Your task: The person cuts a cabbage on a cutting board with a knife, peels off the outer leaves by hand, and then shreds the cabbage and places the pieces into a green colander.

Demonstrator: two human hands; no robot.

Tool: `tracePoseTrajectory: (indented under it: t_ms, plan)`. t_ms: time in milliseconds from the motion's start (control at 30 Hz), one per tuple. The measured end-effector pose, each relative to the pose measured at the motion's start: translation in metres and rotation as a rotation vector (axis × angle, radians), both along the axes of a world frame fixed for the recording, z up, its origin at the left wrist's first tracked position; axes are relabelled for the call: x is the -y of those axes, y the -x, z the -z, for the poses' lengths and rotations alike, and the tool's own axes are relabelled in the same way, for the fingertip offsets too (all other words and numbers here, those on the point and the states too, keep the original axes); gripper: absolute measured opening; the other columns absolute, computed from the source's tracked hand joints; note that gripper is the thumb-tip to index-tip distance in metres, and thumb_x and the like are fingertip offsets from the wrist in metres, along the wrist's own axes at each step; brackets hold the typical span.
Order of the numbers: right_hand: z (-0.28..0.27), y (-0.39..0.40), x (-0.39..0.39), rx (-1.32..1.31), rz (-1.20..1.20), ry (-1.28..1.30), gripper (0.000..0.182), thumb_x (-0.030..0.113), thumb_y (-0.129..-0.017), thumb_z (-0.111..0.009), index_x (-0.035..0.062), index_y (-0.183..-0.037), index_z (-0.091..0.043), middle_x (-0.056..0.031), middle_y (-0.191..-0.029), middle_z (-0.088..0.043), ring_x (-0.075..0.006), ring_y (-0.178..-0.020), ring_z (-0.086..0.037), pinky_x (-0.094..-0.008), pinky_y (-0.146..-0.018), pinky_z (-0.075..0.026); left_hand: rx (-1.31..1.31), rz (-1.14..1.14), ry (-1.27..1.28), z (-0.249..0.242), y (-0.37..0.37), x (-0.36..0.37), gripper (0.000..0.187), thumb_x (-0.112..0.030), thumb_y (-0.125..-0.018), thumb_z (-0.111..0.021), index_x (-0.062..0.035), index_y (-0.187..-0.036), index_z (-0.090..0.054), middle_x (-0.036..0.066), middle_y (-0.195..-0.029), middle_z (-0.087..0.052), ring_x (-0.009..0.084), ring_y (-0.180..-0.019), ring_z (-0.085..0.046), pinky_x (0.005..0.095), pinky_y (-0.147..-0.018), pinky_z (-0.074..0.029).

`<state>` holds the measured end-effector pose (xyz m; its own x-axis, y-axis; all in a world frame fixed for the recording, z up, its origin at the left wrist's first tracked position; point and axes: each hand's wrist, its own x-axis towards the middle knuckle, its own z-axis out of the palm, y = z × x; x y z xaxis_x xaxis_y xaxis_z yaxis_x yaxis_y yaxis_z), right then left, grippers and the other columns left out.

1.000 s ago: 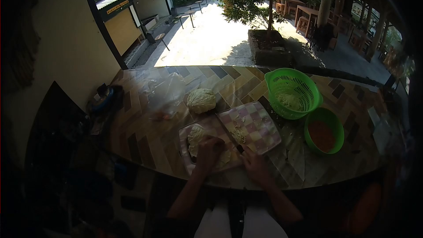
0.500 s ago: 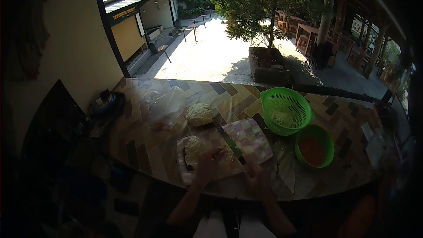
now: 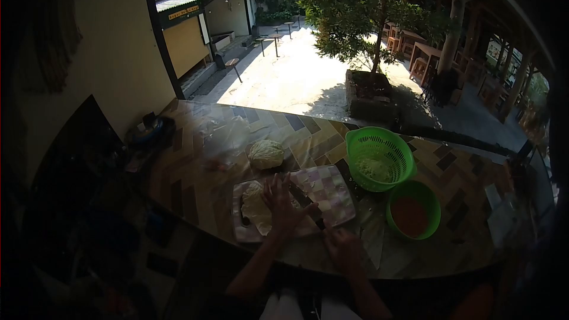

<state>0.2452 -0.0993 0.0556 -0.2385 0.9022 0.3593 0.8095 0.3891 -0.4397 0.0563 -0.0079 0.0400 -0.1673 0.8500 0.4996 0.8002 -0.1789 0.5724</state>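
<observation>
The left hand (image 3: 282,201) lies spread and flat, fingers released, on a pale cut cabbage piece (image 3: 256,207) on the pink-and-white checkered cutting board (image 3: 332,192). The right hand (image 3: 339,244) is clenched around the dark handle of a long kitchen knife (image 3: 303,194), its blade lying across the board. A whole pale cabbage head (image 3: 265,154) sits on the tiled counter (image 3: 195,184) behind the board, and a green plastic colander (image 3: 379,159) stands to the right.

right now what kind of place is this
Most likely an open-air food stall or outdoor kitchen beside a courtyard. A tiled counter carries a checked cutting board with cabbage and a green colander; beyond stand a tree and wooden tables.
</observation>
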Motion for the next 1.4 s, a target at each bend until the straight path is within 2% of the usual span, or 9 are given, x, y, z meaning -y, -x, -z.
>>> tracePoseTrajectory:
  t_ms: [233,433,633,733,833,933,1167,1267,1400]
  plan:
    - [-0.003,-0.02,0.014,0.031,0.056,0.034,0.048,0.025,-0.084,-0.069,0.0246,-0.131,-0.059,-0.0073,-0.077,-0.061,-0.0268,-0.066,-0.064,-0.0417,-0.057,-0.05,0.01,-0.013,-0.009,0.002,-0.011,-0.003,0.105,-0.053,-0.057,-0.087,-0.0095,-0.141,-0.041,0.021,-0.144,-0.036,0.0428,-0.139,-0.02,0.0559,-0.114,-0.017]
    - [-0.017,-0.034,0.017,0.003,0.077,0.052,0.047,0.019,-0.076,-0.075,0.0223,-0.122,-0.067,-0.0083,-0.076,-0.064,-0.0275,-0.066,-0.064,-0.0401,-0.06,-0.05,0.09,-0.02,-0.04,0.005,-0.009,-0.018,0.072,-0.044,-0.062,-0.086,-0.0133,-0.122,-0.063,0.016,-0.137,-0.047,0.0404,-0.135,-0.03,0.0554,-0.11,-0.024]
    - [-0.034,-0.052,0.022,-0.154,0.063,0.156,0.046,0.022,-0.077,-0.075,0.022,-0.123,-0.066,-0.0097,-0.082,-0.069,-0.0288,-0.072,-0.066,-0.037,-0.064,-0.051,0.235,0.126,0.237,0.004,0.02,-0.039,0.023,-0.031,-0.075,-0.077,-0.01,-0.084,-0.074,0.01,-0.098,-0.069,0.027,-0.089,-0.063,0.0459,-0.091,-0.039]
    - [-0.039,-0.061,0.022,-0.322,0.127,0.3,0.038,0.02,-0.079,-0.075,0.0157,-0.116,-0.07,-0.013,-0.091,-0.072,-0.0234,-0.08,-0.07,-0.033,-0.072,-0.053,0.196,0.183,0.181,-0.001,0.029,-0.041,0.015,-0.021,-0.078,-0.075,-0.0066,-0.082,-0.074,0.014,-0.082,-0.069,0.0283,-0.071,-0.066,0.0419,-0.08,-0.046]
    - [-0.035,-0.06,0.016,-0.476,0.158,0.334,0.034,0.019,-0.08,-0.075,0.0103,-0.114,-0.071,-0.0157,-0.095,-0.073,-0.0165,-0.086,-0.07,-0.0304,-0.076,-0.052,0.16,0.289,0.081,0.003,0.036,-0.045,0.012,-0.013,-0.079,-0.075,-0.0028,-0.084,-0.074,0.011,-0.083,-0.07,0.0243,-0.07,-0.068,0.0357,-0.065,-0.053]
    - [-0.025,-0.055,0.008,-0.578,0.183,0.338,0.034,0.016,-0.082,-0.075,0.005,-0.113,-0.07,-0.0172,-0.096,-0.073,-0.0124,-0.089,-0.067,-0.0292,-0.077,-0.051,0.371,0.416,0.148,-0.004,0.037,-0.037,0.011,-0.011,-0.079,-0.071,-0.0029,-0.086,-0.074,0.015,-0.078,-0.069,0.0332,-0.074,-0.068,0.0388,-0.067,-0.052]
    - [-0.017,-0.043,-0.002,-0.654,0.205,0.377,0.033,0.014,-0.083,-0.073,0.0,-0.113,-0.069,-0.0177,-0.097,-0.073,-0.0119,-0.091,-0.065,-0.0291,-0.078,-0.05,0.018,0.571,0.297,-0.017,0.042,-0.067,0.023,-0.006,-0.079,-0.068,-0.0028,-0.101,-0.072,0.019,-0.094,-0.07,0.0331,-0.085,-0.069,0.0398,-0.069,-0.055]
    - [-0.009,-0.042,-0.003,-0.654,0.199,0.37,0.033,0.013,-0.084,-0.074,0.0015,-0.114,-0.069,-0.0052,-0.088,-0.073,-0.0032,-0.081,-0.057,-0.0229,-0.067,-0.046,-0.097,0.637,0.122,0.009,0.041,-0.099,0.025,-0.005,-0.078,-0.066,-0.0021,-0.103,-0.071,0.02,-0.095,-0.069,0.0342,-0.086,-0.069,0.0411,-0.071,-0.055]
    - [-0.009,-0.042,-0.001,-0.646,0.192,0.346,0.033,0.014,-0.084,-0.073,0.0018,-0.115,-0.069,-0.0051,-0.087,-0.073,-0.0033,-0.08,-0.057,-0.0231,-0.068,-0.047,-0.112,0.674,0.184,0.018,0.038,-0.122,0.024,-0.001,-0.073,-0.066,-0.0003,-0.096,-0.071,0.02,-0.093,-0.069,0.0345,-0.088,-0.068,0.0406,-0.076,-0.054]
